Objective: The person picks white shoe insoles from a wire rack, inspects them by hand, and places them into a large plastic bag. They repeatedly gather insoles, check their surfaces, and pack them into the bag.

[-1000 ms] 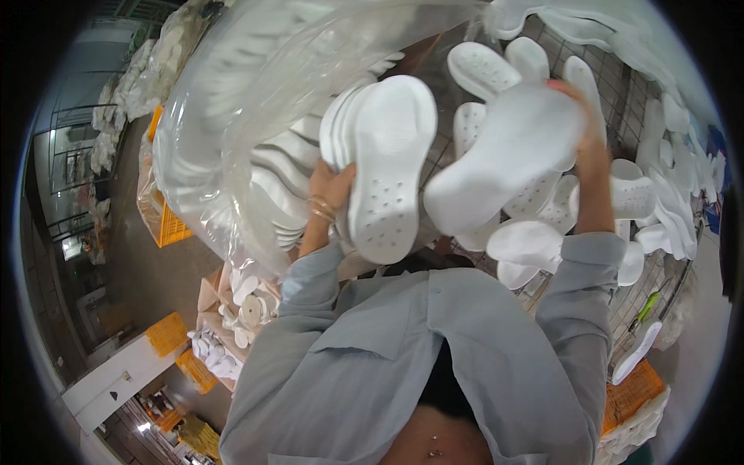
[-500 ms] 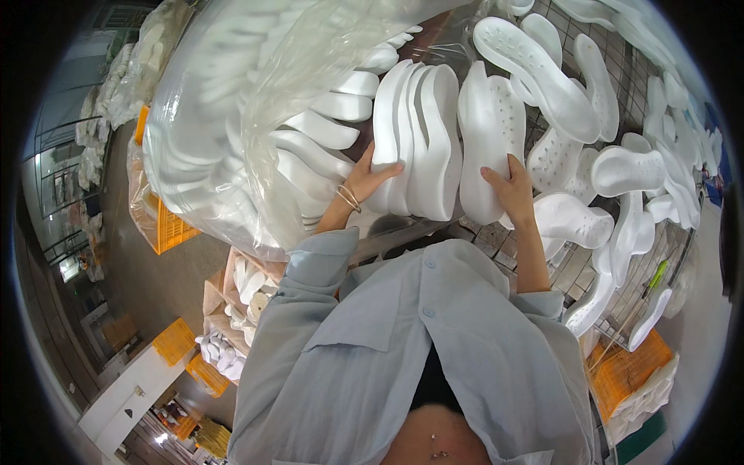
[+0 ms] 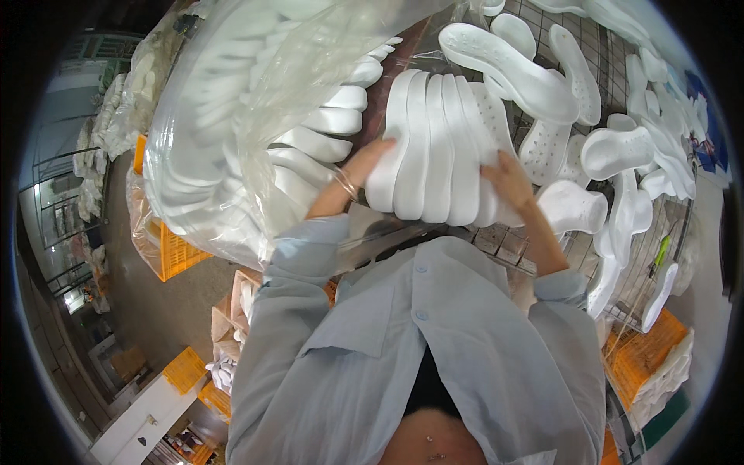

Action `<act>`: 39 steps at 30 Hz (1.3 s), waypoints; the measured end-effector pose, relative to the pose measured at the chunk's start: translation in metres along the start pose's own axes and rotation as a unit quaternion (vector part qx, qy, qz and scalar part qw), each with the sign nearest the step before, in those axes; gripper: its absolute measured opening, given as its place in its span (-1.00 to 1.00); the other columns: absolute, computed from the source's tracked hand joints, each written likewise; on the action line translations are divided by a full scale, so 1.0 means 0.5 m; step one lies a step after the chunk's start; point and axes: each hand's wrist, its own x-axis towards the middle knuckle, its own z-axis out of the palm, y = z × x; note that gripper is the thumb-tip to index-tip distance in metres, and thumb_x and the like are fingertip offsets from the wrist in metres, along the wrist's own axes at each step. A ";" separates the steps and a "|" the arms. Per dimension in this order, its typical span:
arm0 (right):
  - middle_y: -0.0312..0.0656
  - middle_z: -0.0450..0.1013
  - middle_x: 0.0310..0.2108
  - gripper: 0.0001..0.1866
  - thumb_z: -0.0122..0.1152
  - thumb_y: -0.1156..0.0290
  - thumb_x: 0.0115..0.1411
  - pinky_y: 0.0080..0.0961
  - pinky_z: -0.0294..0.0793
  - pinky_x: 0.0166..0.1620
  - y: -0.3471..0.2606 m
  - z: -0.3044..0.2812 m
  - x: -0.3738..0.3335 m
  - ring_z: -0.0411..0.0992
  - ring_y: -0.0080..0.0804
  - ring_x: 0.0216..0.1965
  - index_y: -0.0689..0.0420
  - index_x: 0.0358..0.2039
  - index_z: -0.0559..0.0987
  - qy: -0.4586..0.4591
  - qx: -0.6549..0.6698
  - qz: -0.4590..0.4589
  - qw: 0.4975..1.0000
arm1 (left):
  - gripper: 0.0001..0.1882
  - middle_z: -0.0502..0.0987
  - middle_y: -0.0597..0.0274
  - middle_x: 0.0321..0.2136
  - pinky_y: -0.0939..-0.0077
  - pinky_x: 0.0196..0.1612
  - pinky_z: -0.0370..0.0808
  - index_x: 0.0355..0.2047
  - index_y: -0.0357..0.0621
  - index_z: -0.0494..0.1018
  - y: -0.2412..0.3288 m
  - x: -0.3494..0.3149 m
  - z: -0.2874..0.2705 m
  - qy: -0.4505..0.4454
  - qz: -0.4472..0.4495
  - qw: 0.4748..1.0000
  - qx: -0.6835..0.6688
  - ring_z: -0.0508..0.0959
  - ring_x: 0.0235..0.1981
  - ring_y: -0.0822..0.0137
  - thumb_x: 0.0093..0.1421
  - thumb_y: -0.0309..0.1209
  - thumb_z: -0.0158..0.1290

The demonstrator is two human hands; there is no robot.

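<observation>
Several white foam shoe soles (image 3: pixel 436 155) stand on edge, pressed side by side into one row between my hands. My left hand (image 3: pixel 370 163) presses against the row's left end, its fingers mostly hidden behind the soles. At the right end my right hand (image 3: pixel 508 184) clasps the row, thumb on the near face and the other fingers out of sight. The rightmost sole in the row shows a dimpled face. Left of my left wrist, more white soles (image 3: pixel 316 146) lie packed in a large clear plastic bag (image 3: pixel 260 147).
Loose white soles (image 3: pixel 515 74) are scattered over a wire mesh rack (image 3: pixel 620 46) on the right. An orange crate (image 3: pixel 182 252) stands beside the bag at left. Another orange crate (image 3: pixel 639 356) is at lower right, and a lined box of soles (image 3: pixel 225 318) sits at lower left.
My hands have come closer together. The right hand has brought its soles leftward against the others, closing the gap into one tight row.
</observation>
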 end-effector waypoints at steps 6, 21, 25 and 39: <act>-0.18 0.44 -0.01 -0.46 0.09 0.09 0.21 -0.51 0.44 0.00 -0.151 -0.183 0.072 0.44 -0.45 -0.05 0.22 0.07 0.43 -0.169 0.378 0.018 0.910 | -0.34 0.52 0.14 -0.11 0.40 -0.13 0.53 0.04 -0.12 0.38 0.187 -0.015 -0.090 -0.096 -0.009 0.975 -0.200 0.55 -0.15 0.30 0.24 0.17 -0.24; 0.26 0.06 0.23 0.12 0.30 -0.16 -0.04 -0.20 0.13 0.23 -0.092 0.067 0.038 0.15 0.04 0.23 0.30 0.30 -0.01 -0.037 0.024 -0.144 0.989 | -0.25 0.08 -0.11 0.27 0.35 0.30 0.05 0.30 -0.37 -0.08 -0.119 -0.030 -0.005 -0.005 -0.021 0.999 0.034 0.14 0.27 0.11 0.32 -0.06 -0.19; 0.30 0.22 0.03 0.31 0.39 -0.30 -0.29 0.02 0.25 0.07 -0.230 0.172 0.090 0.24 0.18 0.09 0.19 0.32 -0.01 0.153 -0.210 -0.052 0.964 | -0.22 0.19 -0.30 0.17 0.34 0.27 0.12 0.28 -0.46 -0.17 -0.148 -0.013 0.040 0.100 0.141 0.943 0.285 0.22 0.24 -0.03 0.20 -0.32 -0.06; 0.19 0.16 0.17 0.11 0.38 0.29 -0.27 -0.28 0.15 0.23 -0.347 0.059 0.050 0.18 0.02 0.18 0.31 0.28 0.02 0.093 0.175 -0.174 0.965 | -0.52 0.41 -0.16 -0.03 0.19 0.05 0.34 -0.09 -0.29 0.44 0.170 -0.100 -0.320 0.403 0.014 0.762 0.507 0.44 -0.01 0.07 -0.03 -0.32 0.12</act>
